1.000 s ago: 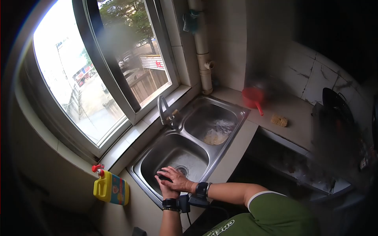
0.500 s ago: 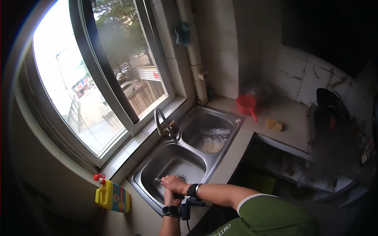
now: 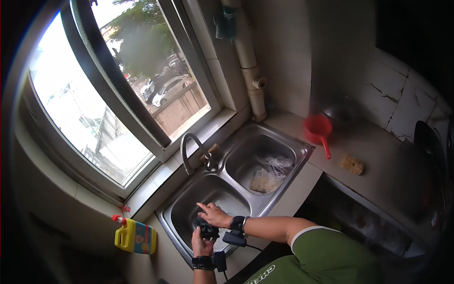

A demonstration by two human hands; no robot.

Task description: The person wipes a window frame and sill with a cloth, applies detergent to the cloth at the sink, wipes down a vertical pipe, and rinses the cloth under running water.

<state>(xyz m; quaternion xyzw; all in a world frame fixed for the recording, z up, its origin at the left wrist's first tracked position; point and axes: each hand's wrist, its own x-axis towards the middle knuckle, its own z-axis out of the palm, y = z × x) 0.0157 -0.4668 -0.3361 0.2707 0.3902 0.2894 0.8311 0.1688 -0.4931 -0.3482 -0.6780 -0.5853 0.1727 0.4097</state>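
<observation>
Over the near sink basin point(image 3: 183, 201), my left hand point(image 3: 200, 244) is closed round the lower side of a dark, crumpled bundle point(image 3: 206, 229), which looks soft like cloth or plastic. My right hand point(image 3: 217, 217) reaches across its top, with the index finger and another finger stretched out and apart. The right palm seems to touch the bundle; the fingers underneath are hidden. Behind the hands curves a metal faucet point(image 3: 189, 142). In the far basin point(image 3: 241, 158) lie clear crumpled plastic point(image 3: 279, 165) and a pale, flat piece point(image 3: 261, 182).
A yellow jug point(image 3: 137, 237) with a red cap stands left of the sink. On the right counter are a red dipper point(image 3: 318, 128) and a tan sponge point(image 3: 353, 164). Black devices with cables point(image 3: 235, 238) hang at my wrists. A window point(image 3: 165, 90) fills the left side.
The view has shifted. My hands, clasped together before with a small shiny bit at the fingertips, have come apart, and the dark bundle now shows between them. My right fingers have spread.
</observation>
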